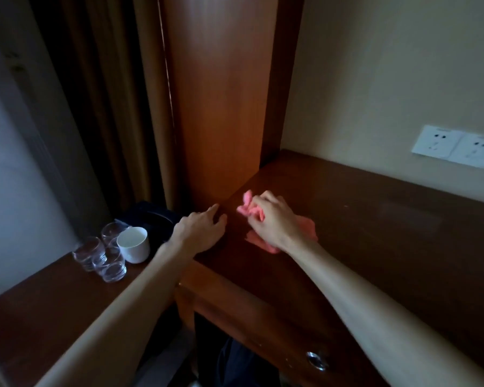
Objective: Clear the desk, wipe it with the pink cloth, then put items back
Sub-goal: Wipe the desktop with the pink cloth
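The dark wooden desk (375,233) fills the right half of the view. A crumpled pink cloth (305,229) lies on its left part, and my right hand (274,216) grips it, fingers curled into the bunched end. My left hand (200,229) rests on the desk's left front corner with fingers relaxed, holding nothing. On a lower wooden surface (39,317) to the left stand a white cup (133,244) and three clear glasses (101,258), beside a black object (154,219).
A tall wooden panel (221,107) rises at the desk's left end. Two white wall sockets (456,146) sit on the wall above the desk's back right. A round metal drawer pull (316,360) shows on the desk front. Dark curtains (101,107) hang at the left.
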Demonstrator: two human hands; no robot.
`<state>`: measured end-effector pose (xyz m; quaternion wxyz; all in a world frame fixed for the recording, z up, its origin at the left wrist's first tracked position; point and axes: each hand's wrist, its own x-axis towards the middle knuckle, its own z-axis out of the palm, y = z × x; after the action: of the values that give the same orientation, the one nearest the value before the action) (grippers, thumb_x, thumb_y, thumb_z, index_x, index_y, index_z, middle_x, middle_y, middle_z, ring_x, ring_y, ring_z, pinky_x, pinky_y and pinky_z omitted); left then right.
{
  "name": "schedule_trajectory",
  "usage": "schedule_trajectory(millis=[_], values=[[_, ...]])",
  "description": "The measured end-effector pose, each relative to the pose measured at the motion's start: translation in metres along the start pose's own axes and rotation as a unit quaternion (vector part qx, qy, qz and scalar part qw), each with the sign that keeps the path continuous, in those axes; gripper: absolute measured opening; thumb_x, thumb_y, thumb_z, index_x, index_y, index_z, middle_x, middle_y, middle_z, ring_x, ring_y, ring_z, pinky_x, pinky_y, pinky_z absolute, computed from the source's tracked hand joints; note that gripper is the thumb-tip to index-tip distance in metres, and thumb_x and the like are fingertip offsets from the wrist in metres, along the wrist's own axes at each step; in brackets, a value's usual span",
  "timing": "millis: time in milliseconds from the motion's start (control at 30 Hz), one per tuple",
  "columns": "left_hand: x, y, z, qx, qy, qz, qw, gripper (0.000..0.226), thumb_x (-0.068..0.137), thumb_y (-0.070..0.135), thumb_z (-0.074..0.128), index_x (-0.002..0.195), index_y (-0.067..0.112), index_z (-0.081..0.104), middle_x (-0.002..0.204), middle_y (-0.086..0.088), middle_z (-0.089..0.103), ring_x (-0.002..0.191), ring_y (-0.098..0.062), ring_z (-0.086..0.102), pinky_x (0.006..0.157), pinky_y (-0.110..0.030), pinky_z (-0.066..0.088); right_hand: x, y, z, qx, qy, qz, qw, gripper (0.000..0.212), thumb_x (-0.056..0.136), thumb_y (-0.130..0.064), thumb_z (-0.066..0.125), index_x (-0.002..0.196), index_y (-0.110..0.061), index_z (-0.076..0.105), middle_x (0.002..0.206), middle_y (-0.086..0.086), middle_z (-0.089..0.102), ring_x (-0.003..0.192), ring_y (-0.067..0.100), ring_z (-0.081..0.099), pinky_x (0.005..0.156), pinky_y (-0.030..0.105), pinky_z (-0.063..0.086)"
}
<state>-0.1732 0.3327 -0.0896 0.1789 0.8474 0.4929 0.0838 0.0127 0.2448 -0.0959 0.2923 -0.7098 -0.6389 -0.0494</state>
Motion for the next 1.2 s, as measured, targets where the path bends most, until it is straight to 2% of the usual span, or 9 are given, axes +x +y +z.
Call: schedule_trajectory(millis=[67,133,233,367,567,700,867,1067,1200], values=[[0.002,-0.022,-0.006,-0.067,-0.037,0.038,0.996,0.058,0.102,0.062,0.034,0.156,0.043,0.030,0.148,-0.009,0.053,0.130,-0.030,0.056,0.108,-0.037,0.045,-0.013,-0.002,0.002,0.042,-0.061,-0.095,0.993,0.015,0.093,-0.029,0.061,0.106,-0.024,0.066,0.111,-0.009,0.056,0.099,0.016,0.054,0.082,0.031,0.048],[-0.008,-0.036,0.000,-0.122,-0.008,0.057,0.991,0.053,0.100,0.062,0.038,0.152,0.049,0.034,0.121,-0.004,0.070,0.104,-0.017,0.069,0.093,-0.033,0.053,0.000,0.010,0.001,0.051,-0.088,-0.103,0.989,0.018,0.092,-0.035,0.058,0.103,-0.023,0.066,0.108,-0.009,0.057,0.097,0.015,0.057,0.082,0.031,0.048],[-0.014,-0.034,0.009,-0.139,0.062,0.061,0.986,0.045,0.098,0.059,0.042,0.143,0.051,0.045,0.058,0.008,0.062,0.047,-0.004,0.057,0.053,-0.027,0.046,0.059,0.048,0.016,0.005,-0.013,0.014,1.000,0.033,0.095,-0.039,0.059,0.120,-0.019,0.066,0.114,-0.001,0.057,0.105,0.025,0.059,0.082,0.032,0.044],[-0.011,-0.035,0.009,-0.178,0.078,0.055,0.979,0.039,0.102,0.050,0.041,0.139,0.049,0.051,0.042,0.013,0.050,0.036,-0.004,0.046,0.045,-0.023,0.034,0.120,0.055,0.041,-0.069,0.024,0.123,0.990,0.040,0.101,-0.037,0.056,0.139,-0.022,0.056,0.133,0.005,0.055,0.122,0.031,0.053,0.091,0.040,0.047],[-0.014,-0.036,0.010,-0.184,0.145,0.033,0.972,0.036,0.101,0.044,0.038,0.130,0.043,0.059,0.051,0.011,0.054,0.047,-0.008,0.052,0.051,-0.031,0.036,0.115,0.024,0.050,-0.064,0.016,0.104,0.992,0.028,0.099,-0.034,0.059,0.121,-0.018,0.062,0.128,0.006,0.055,0.118,0.034,0.052,0.088,0.041,0.047],[-0.027,-0.033,0.008,-0.167,0.204,0.017,0.964,0.033,0.099,0.042,0.037,0.123,0.037,0.060,0.094,0.003,0.072,0.080,-0.025,0.068,0.070,-0.039,0.052,0.055,-0.024,0.039,-0.016,-0.017,0.001,1.000,0.026,0.094,-0.034,0.061,0.114,-0.018,0.065,0.116,0.003,0.058,0.103,0.033,0.055,0.084,0.038,0.044],[-0.047,-0.018,0.008,-0.123,0.211,0.040,0.969,0.034,0.103,0.039,0.039,0.128,0.023,0.056,0.128,-0.003,0.061,0.109,-0.034,0.062,0.082,-0.044,0.049,-0.051,-0.061,0.002,0.070,-0.088,-0.138,0.984,0.010,0.090,-0.028,0.061,0.097,-0.021,0.063,0.105,-0.009,0.054,0.095,0.015,0.051,0.081,0.030,0.047],[-0.078,-0.024,0.030,-0.134,0.188,0.011,0.973,0.044,0.104,0.041,0.036,0.142,0.024,0.049,0.137,-0.004,0.056,0.124,-0.030,0.054,0.097,-0.047,0.045,-0.051,-0.013,-0.020,-0.011,0.011,0.057,0.998,0.035,0.094,-0.030,0.064,0.127,-0.021,0.063,0.116,-0.003,0.056,0.106,0.026,0.056,0.088,0.037,0.047],[-0.081,-0.052,0.021,-0.166,0.141,0.058,0.974,0.054,0.100,0.057,0.047,0.148,0.032,0.048,0.143,0.002,0.057,0.130,-0.023,0.055,0.107,-0.041,0.043,-0.082,-0.045,-0.015,0.030,-0.024,-0.064,0.997,0.019,0.093,-0.032,0.059,0.109,-0.025,0.065,0.112,-0.012,0.054,0.099,0.013,0.049,0.085,0.030,0.045]])
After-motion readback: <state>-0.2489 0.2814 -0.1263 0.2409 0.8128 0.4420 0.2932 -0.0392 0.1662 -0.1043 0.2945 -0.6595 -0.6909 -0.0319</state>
